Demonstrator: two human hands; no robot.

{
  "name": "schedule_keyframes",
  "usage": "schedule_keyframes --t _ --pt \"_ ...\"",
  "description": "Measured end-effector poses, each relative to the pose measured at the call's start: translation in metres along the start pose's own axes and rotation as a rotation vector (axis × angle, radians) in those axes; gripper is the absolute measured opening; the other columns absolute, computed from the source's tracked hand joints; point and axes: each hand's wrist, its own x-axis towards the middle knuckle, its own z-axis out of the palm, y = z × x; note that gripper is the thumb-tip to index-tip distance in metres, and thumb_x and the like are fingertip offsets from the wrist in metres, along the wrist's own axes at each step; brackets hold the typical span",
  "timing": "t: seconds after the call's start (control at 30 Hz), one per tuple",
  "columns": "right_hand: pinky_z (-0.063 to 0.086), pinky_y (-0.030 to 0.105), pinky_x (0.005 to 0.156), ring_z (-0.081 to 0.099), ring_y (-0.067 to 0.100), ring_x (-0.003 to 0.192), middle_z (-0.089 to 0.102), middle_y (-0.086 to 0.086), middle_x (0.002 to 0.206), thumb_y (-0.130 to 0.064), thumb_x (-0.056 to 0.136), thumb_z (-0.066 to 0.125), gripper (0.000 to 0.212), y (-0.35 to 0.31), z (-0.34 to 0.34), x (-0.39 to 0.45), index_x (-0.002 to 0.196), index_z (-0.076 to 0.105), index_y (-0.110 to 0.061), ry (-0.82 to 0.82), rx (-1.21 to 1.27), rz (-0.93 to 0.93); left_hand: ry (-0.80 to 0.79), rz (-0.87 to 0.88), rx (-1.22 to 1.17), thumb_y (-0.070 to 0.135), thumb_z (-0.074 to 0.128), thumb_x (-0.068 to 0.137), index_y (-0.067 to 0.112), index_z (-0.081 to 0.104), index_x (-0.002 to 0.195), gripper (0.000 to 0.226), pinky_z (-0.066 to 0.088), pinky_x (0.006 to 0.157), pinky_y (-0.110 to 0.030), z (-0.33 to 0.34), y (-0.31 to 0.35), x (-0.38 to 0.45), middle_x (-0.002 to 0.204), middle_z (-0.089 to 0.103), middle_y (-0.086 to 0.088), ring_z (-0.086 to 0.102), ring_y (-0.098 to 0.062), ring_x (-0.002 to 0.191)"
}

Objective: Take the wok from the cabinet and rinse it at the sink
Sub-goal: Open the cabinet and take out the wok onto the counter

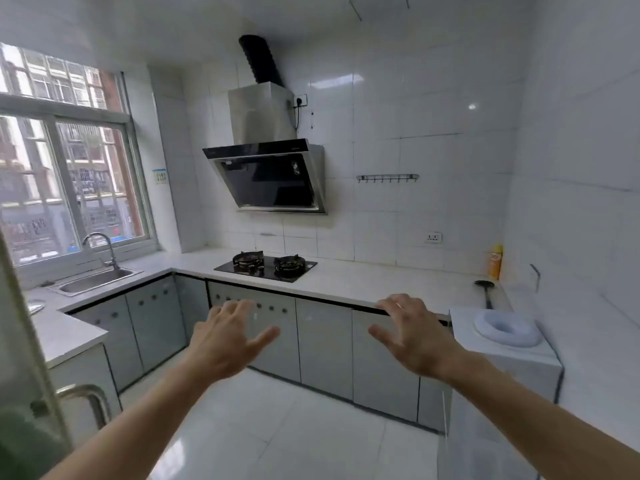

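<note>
No wok is in view. Grey-green cabinet doors (323, 341) run under the white L-shaped counter (346, 282), all closed. A steel sink (95, 280) with a curved tap (104, 249) sits at the left below the window. My left hand (225, 341) is stretched forward with fingers spread, held in the air in front of the cabinet below the stove. My right hand (412, 337) is also stretched out with fingers apart, in front of the cabinet doors further right. Both hands hold nothing.
A black two-burner gas stove (266, 265) lies on the counter under a range hood (268, 174). At the right stand a yellow bottle (496, 261), a black ladle (486, 292) and a white box with a round ring (507, 329). White tiled floor spreads below.
</note>
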Motion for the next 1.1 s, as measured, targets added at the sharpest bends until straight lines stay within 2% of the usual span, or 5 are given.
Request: schedule_keyframes --t 0.27,0.43,0.63,0.77,1.1 --pt "0.03 0.036 0.11 0.029 0.015 0.134 0.037 -0.002 0.145 -0.091 0.059 -0.008 0.114 0.042 0.007 0.023 0.14 0.037 -0.026 0.064 -0.002 0.035 -0.007 0.029 -0.016 0.08 0.037 0.082 0.024 0.032 0.148 0.087 0.034 0.108 -0.049 0.03 0.017 0.047 0.153 0.037 -0.002 0.035 -0.023 0.137" --pt "0.032 0.037 0.108 0.03 0.015 0.132 0.038 -0.004 0.143 -0.091 0.06 -0.006 0.111 0.059 0.01 0.051 0.138 0.04 -0.027 0.077 -0.035 0.068 -0.022 0.059 -0.053 0.081 0.036 0.081 0.023 0.033 0.147 0.089 0.036 0.107 -0.053 0.056 0.023 0.102 0.151 0.039 -0.004 0.037 -0.025 0.136" --pt "0.03 0.036 0.109 0.028 0.015 0.134 0.036 -0.003 0.145 -0.064 0.088 0.031 0.065 0.068 0.005 0.106 0.14 0.039 -0.024 0.069 -0.079 0.131 0.005 0.11 -0.114 0.079 0.038 0.083 0.024 0.031 0.149 0.087 0.033 0.108 -0.052 0.077 0.016 0.169 0.154 0.037 -0.001 0.036 -0.024 0.138" --pt "0.029 0.035 0.109 0.027 0.015 0.134 0.035 -0.004 0.145 -0.066 0.087 0.03 0.067 0.064 0.021 0.15 0.139 0.038 -0.024 0.062 -0.064 0.149 -0.008 0.118 -0.12 0.083 0.035 0.08 0.025 0.031 0.149 0.09 0.035 0.108 -0.051 0.093 -0.008 0.212 0.153 0.038 0.0 0.037 -0.023 0.137" --pt "0.028 0.036 0.11 0.025 0.016 0.135 0.035 -0.002 0.145 -0.055 0.095 0.04 0.055 0.07 0.088 0.251 0.139 0.039 -0.023 0.011 -0.014 0.092 -0.045 0.057 -0.08 0.087 0.024 0.075 0.026 0.034 0.147 0.095 0.038 0.103 -0.051 0.126 -0.063 0.281 0.15 0.042 0.0 0.04 -0.024 0.134"
